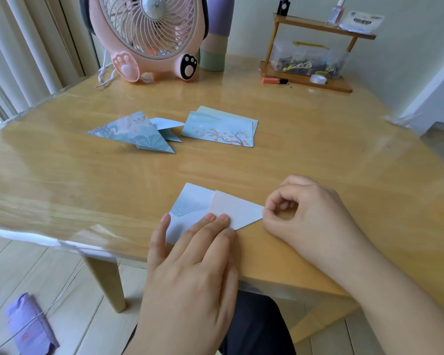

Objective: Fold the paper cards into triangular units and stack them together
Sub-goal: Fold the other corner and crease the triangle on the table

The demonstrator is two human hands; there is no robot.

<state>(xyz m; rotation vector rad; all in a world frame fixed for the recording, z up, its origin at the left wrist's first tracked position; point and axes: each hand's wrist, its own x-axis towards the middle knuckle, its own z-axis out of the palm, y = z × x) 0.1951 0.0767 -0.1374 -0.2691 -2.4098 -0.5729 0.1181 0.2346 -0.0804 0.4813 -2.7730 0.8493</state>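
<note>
A pale blue and pink paper card (pixel 231 206) lies partly folded near the table's front edge, its right side turned into a point. My left hand (pixel 190 267) presses flat on its lower left part with straight fingers. My right hand (pixel 310 219) has curled fingers, and its thumb and forefinger pinch the card's right tip. Further back on the table lie folded triangular units (pixel 136 131) in blue patterned paper, overlapping each other. To their right sits a small pile of unfolded cards (pixel 221 129) with a tree branch print.
A pink desk fan (pixel 149 34) stands at the back, a purple and green cylinder (pixel 215 34) beside it. A wooden shelf (pixel 318 52) with a clear box, tape roll and orange marker (pixel 274 80) is at back right. The wooden table (pixel 87 175) has a glossy cover.
</note>
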